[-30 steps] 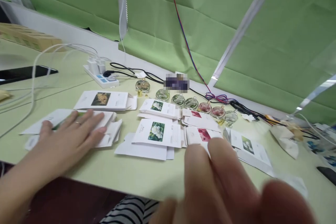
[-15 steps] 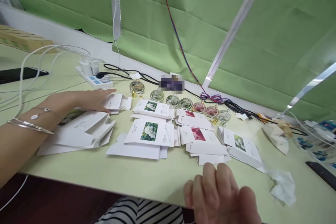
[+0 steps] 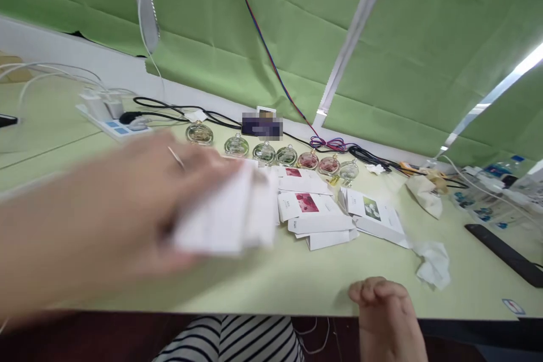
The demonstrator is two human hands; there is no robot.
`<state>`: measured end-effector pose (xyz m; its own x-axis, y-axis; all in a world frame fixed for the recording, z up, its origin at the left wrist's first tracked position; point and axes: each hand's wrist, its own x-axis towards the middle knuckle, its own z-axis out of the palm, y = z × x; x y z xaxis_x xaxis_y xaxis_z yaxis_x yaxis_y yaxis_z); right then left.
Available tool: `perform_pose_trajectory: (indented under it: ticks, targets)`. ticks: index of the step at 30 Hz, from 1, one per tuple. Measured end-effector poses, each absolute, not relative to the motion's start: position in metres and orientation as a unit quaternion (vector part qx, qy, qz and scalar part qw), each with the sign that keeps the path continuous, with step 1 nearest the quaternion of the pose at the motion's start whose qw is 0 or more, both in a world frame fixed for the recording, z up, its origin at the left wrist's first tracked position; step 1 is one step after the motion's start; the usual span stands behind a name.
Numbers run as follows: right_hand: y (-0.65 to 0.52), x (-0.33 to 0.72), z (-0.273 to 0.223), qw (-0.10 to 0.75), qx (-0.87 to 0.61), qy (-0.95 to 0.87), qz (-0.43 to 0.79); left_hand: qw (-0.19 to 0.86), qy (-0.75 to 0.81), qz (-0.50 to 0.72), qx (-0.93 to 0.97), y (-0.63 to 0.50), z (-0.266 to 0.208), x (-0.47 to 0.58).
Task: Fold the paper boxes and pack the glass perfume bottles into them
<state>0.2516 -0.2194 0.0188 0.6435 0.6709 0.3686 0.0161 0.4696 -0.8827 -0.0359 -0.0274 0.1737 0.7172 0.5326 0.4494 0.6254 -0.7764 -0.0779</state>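
My left hand (image 3: 169, 181), smeared by motion, grips a small white folding carton (image 3: 220, 215) above the left half of the table. The carton's open flaps point to the right. My right hand (image 3: 386, 300) hovers at the table's front edge, its fingers curled together and nothing visible in them. Cartons with a red flower picture (image 3: 311, 206) lie flat, overlapping, in the middle. To their right rests a carton with a white flower picture (image 3: 373, 212). Behind the cartons stands a row of round glass bottles (image 3: 286, 155). My left hand and arm cover the cartons on the left.
A power strip (image 3: 114, 124) with plugs sits at the back left. Black cables (image 3: 369, 155) run along the wall. A crumpled tissue (image 3: 435, 266), a dark flat bar (image 3: 503, 254) and a white pouch (image 3: 424, 195) lie on the right. Clear plastic packages (image 3: 487, 203) are beyond.
My left hand has picked up a white carton from the left and brought it up closer to the camera. My right hand has curled more. The view has swung to the right.
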Motion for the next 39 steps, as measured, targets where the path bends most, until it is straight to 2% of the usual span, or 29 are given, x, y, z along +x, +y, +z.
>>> perform_pose_trajectory:
  ticks: [2, 4, 7, 12, 17, 22, 30, 34, 39]
  targets:
    - [-0.22, 0.238, 0.015, 0.722, -0.594, -0.329, 0.129, 0.068, -0.219, -0.133, -0.964, -0.077, 0.136, -0.005]
    - [-0.221, 0.224, 0.012, 0.641, -0.684, -0.334, 0.099, -0.029, -0.194, -0.084, -0.977, -0.108, 0.1, 0.019]
    - [-0.225, 0.214, 0.01, 0.546, -0.709, -0.427, 0.127, -0.063, -0.232, -0.125, -0.963, -0.117, 0.065, 0.033]
    - [-0.228, 0.222, 0.012, 0.469, -0.658, -0.562, 0.18, -0.057, -0.201, -0.148, -0.967, -0.104, 0.055, 0.028]
    - [-0.223, 0.225, 0.027, 0.397, -0.668, -0.566, 0.276, -0.082, -0.239, -0.157, -0.955, -0.107, 0.059, 0.033]
    - [-0.219, 0.226, 0.041, 0.4, -0.683, -0.511, 0.334, -0.113, -0.245, -0.135, -0.953, -0.1, 0.064, 0.041]
    - [-0.221, 0.222, 0.031, 0.496, -0.655, -0.464, 0.332, -0.098, -0.233, -0.132, -0.958, -0.097, 0.065, 0.054]
    - [-0.223, 0.219, 0.029, 0.547, -0.575, -0.494, 0.355, -0.086, -0.23, -0.138, -0.96, -0.099, 0.066, 0.06]
    - [-0.222, 0.216, 0.039, 0.495, -0.628, -0.536, 0.271, -0.102, -0.228, -0.133, -0.959, -0.102, 0.069, 0.058]
